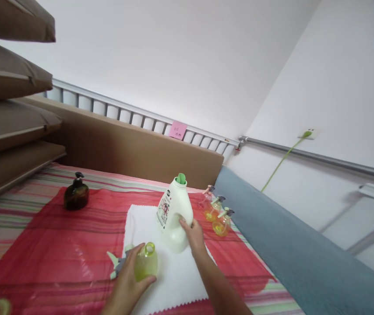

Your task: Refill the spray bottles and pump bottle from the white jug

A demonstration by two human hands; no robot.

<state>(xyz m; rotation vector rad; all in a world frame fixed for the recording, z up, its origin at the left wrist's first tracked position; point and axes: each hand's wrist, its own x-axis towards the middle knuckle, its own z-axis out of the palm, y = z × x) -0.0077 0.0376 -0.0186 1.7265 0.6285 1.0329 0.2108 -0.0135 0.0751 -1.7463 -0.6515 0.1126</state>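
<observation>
My left hand is wrapped round a small yellow-green bottle, whose open neck faces up. Beside that hand a grey and pale green spray head lies on the cloth, partly hidden by the fingers. My right hand grips the handle of a large whitish detergent jug with a floral label and a green spout in its open top. The jug looks upright, slightly tilted, over a white cloth; I cannot tell whether its base touches the cloth.
Three small spray bottles stand right of the jug. A dark pump bottle is at the left on red sheeting. Stacked brown cushions jut in at the left. Behind are a brown board, a radiator and a pink note.
</observation>
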